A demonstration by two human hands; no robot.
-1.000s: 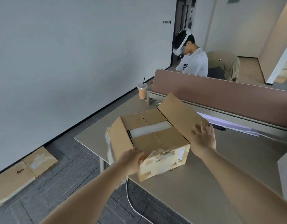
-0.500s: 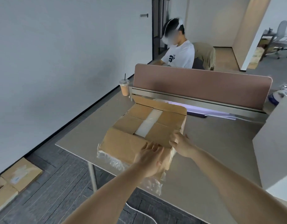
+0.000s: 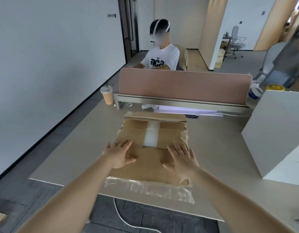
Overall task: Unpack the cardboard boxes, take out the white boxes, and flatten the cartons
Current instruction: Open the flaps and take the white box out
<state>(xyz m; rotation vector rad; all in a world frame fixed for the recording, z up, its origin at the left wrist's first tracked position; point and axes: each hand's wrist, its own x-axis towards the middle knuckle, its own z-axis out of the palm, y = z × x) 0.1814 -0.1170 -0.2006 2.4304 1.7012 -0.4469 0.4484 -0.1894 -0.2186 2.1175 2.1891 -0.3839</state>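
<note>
Both hands lie flat on the cardboard carton (image 3: 148, 167), palms down and fingers spread. The left hand (image 3: 119, 154) presses the carton's near left part, its fingertips pointing away from the wearer. The right hand (image 3: 181, 158) presses the carton's near right part in the same way, thumb turned inward. Neither hand grips anything.

The carton lies low and nearly flat on the beige desk (image 3: 69, 148), its near edge close to the desk's front edge. A strip of clear tape (image 3: 151, 137) runs down the middle of the carton's top, between and beyond the two hands. At the carton's far end a folded flap shows its corrugated edge (image 3: 155, 118). Crumpled clear plastic film (image 3: 148, 189) hangs from the carton's near edge and overlaps the front of the desk.

Right of the carton, well apart from it, a large white box (image 3: 276, 132) stands on the desk. Beyond the carton a brown divider screen (image 3: 184, 88) crosses the desk. Left of the screen, beyond the carton's far left corner, stands an iced drink cup (image 3: 107, 96) with a straw. Behind the screen sits a person in a white T-shirt (image 3: 162, 56). Below the carton's near edge a white cable (image 3: 126, 221) trails over the dark floor.
</note>
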